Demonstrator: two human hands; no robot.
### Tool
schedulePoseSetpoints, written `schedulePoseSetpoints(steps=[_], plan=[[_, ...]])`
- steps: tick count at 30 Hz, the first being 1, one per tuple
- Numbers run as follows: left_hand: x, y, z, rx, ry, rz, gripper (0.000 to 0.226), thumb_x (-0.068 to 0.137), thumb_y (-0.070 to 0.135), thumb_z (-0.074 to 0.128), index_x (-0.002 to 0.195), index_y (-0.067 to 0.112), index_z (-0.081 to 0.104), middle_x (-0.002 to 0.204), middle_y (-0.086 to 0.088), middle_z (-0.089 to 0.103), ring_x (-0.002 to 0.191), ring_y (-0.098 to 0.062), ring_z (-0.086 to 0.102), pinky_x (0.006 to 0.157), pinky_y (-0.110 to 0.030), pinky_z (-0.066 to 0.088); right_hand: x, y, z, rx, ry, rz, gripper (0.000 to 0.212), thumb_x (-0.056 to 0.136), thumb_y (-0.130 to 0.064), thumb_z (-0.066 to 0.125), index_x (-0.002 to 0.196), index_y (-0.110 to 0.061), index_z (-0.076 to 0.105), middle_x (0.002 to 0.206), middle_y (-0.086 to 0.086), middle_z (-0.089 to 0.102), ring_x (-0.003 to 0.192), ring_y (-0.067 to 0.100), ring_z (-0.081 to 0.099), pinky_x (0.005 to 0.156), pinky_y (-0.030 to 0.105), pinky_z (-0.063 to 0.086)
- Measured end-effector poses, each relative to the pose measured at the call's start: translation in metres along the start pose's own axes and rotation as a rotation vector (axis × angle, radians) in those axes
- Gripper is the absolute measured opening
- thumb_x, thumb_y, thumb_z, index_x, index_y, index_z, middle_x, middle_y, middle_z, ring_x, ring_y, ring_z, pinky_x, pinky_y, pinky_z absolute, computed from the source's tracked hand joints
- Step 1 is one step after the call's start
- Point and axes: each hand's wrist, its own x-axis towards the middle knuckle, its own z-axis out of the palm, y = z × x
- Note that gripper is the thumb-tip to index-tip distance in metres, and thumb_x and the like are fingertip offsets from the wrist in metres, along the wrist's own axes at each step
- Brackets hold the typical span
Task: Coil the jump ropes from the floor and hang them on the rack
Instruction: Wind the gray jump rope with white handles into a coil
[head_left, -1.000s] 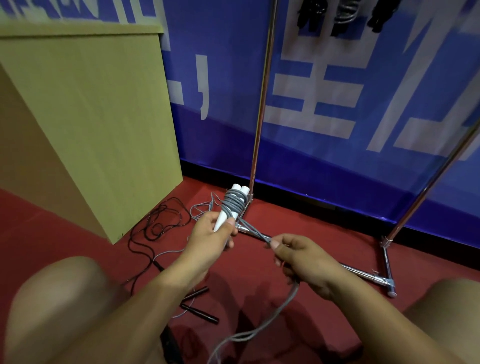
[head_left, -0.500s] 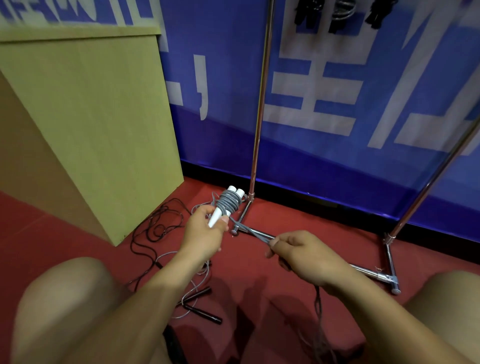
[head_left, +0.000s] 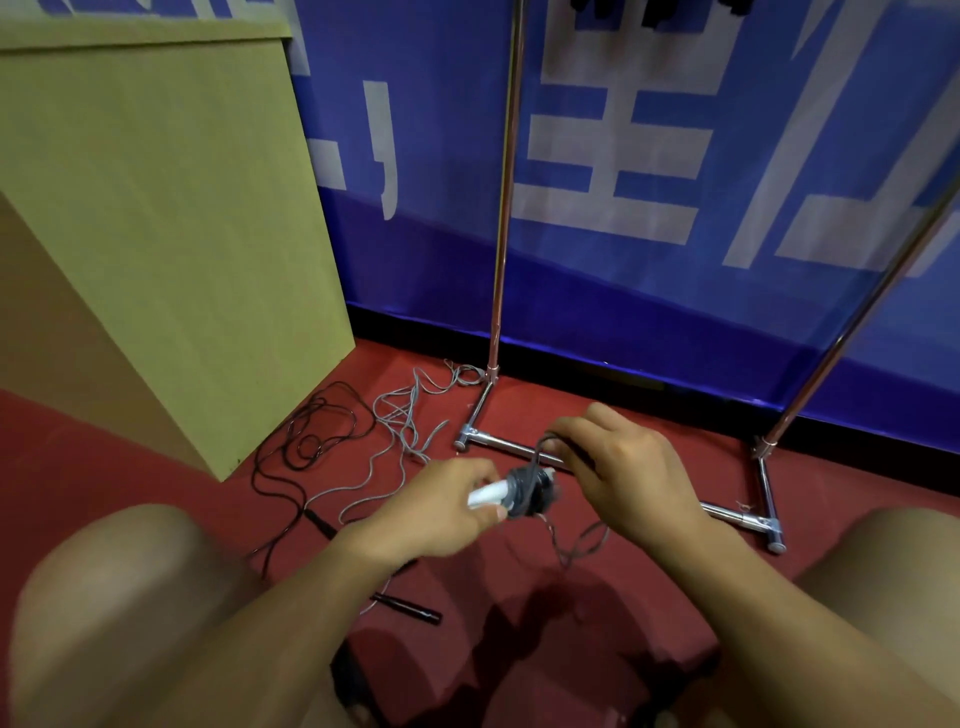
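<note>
My left hand (head_left: 441, 512) grips the white handles (head_left: 488, 493) of a grey jump rope, its cord wound in a thick coil (head_left: 527, 491) around them. The handles lie nearly level, pointing right. My right hand (head_left: 623, 467) pinches the free end of the cord just above the coil, and a short loose loop (head_left: 576, 545) hangs below. A second grey rope (head_left: 405, 421) and a black rope (head_left: 311, 436) lie tangled on the red floor to the left. The chrome rack (head_left: 501, 218) stands behind against the blue wall.
A tan wooden cabinet (head_left: 166, 208) stands at the left. Black rope handles (head_left: 410, 607) lie on the floor near my left knee (head_left: 124, 582). The rack's base bars (head_left: 737, 514) run along the floor under my hands. Dark items hang at the rack's top (head_left: 649, 10).
My left hand has lowered and tipped the handles from upright to nearly level. My right hand moved up over the coil, and the long slack of cord is now wound down to a short loop.
</note>
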Motion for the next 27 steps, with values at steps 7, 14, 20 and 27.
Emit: schedulePoseSetpoints(steps=[7, 14, 20, 27], plan=[[-0.014, 0.011, 0.006, -0.109, -0.26, 0.133, 0.008, 0.088, 0.029, 0.067, 0.089, 0.024, 0.061, 0.07, 0.004, 0.059, 0.062, -0.011, 0.051, 0.059, -0.029, 0.039, 0.0, 0.0, 0.012, 0.043, -0.104, 0.083, 0.035, 0.088, -0.057, 0.049, 0.095, -0.03, 0.07, 0.081, -0.005, 0.059, 0.072, 0.024, 0.064, 0.055, 0.041, 0.051], [-0.025, 0.021, -0.01, -0.519, -0.483, 0.172, 0.007, 0.095, 0.013, 0.065, 0.1, 0.008, 0.062, 0.08, -0.004, 0.068, 0.055, -0.011, 0.049, 0.052, -0.021, 0.038, 0.01, 0.017, 0.014, 0.265, -0.208, 0.425, 0.026, 0.073, -0.05, 0.079, 0.075, -0.028, 0.066, 0.073, -0.007, 0.069, 0.07, 0.007, 0.062, 0.066, 0.028, 0.049], [-0.031, 0.023, -0.015, -0.764, -0.547, 0.262, 0.022, 0.096, 0.01, 0.061, 0.112, -0.004, 0.055, 0.088, -0.01, 0.068, 0.052, -0.014, 0.042, 0.052, -0.023, 0.036, 0.012, 0.019, 0.016, 0.328, -0.219, 0.515, 0.026, 0.071, -0.039, 0.085, 0.078, -0.023, 0.065, 0.069, -0.009, 0.064, 0.064, 0.003, 0.056, 0.06, 0.017, 0.041], [-0.026, 0.02, -0.013, -0.92, -0.301, 0.267, 0.026, 0.096, 0.015, 0.058, 0.12, 0.004, 0.055, 0.095, -0.011, 0.068, 0.051, -0.012, 0.048, 0.054, -0.018, 0.039, 0.002, 0.021, 0.023, 0.283, -0.321, 0.37, 0.016, 0.067, -0.035, 0.058, 0.073, -0.02, 0.062, 0.069, -0.001, 0.067, 0.068, 0.02, 0.064, 0.062, 0.033, 0.05]])
